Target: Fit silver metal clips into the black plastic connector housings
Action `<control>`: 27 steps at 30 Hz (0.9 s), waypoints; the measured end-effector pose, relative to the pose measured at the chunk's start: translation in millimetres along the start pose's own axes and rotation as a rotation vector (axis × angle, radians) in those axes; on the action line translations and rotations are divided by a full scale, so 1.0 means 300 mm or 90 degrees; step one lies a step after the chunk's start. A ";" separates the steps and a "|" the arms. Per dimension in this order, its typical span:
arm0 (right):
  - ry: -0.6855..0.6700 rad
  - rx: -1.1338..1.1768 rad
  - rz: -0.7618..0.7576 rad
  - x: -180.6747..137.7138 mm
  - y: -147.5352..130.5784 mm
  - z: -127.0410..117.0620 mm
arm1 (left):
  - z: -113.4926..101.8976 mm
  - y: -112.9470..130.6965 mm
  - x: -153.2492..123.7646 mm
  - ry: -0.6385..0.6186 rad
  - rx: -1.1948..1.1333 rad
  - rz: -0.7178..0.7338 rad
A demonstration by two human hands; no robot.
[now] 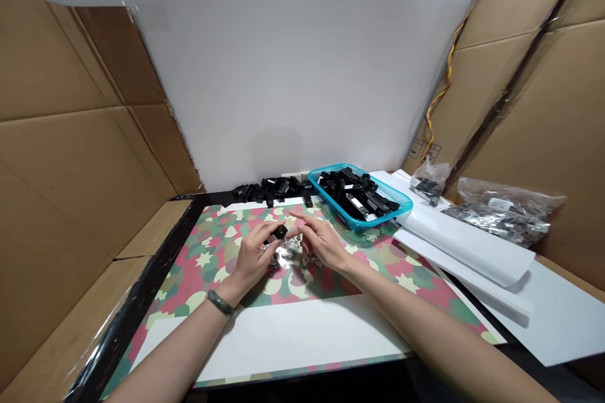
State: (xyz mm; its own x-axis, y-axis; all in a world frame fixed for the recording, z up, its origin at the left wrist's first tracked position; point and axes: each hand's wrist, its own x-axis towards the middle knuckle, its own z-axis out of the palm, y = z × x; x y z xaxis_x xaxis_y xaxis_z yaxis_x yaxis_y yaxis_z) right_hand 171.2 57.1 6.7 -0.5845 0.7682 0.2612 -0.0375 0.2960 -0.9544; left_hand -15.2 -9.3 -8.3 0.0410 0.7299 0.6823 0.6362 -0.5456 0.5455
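My left hand pinches a small black plastic part between its fingertips, just above a patterned mat. My right hand is close beside it, fingers curled with the thumb and forefinger reaching toward the same part. Under both hands lies a small heap of shiny metal pieces. A green bangle circles my left wrist.
A blue basket of black parts stands behind my right hand, with a row of black parts left of it. Two clear bags of parts lie on white sheets at right. Cardboard walls close in both sides.
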 end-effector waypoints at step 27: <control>-0.017 -0.369 -0.031 0.047 0.053 -0.056 | -0.014 0.004 0.016 0.087 0.013 -0.081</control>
State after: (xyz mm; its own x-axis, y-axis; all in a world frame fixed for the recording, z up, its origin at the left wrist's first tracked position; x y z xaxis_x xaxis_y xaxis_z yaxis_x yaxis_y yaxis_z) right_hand 176.0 82.3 -2.5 -0.6138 0.7336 0.2916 0.3813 0.5989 -0.7042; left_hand -17.6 -8.3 -2.3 -0.1451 0.7289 0.6691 0.6449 -0.4432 0.6227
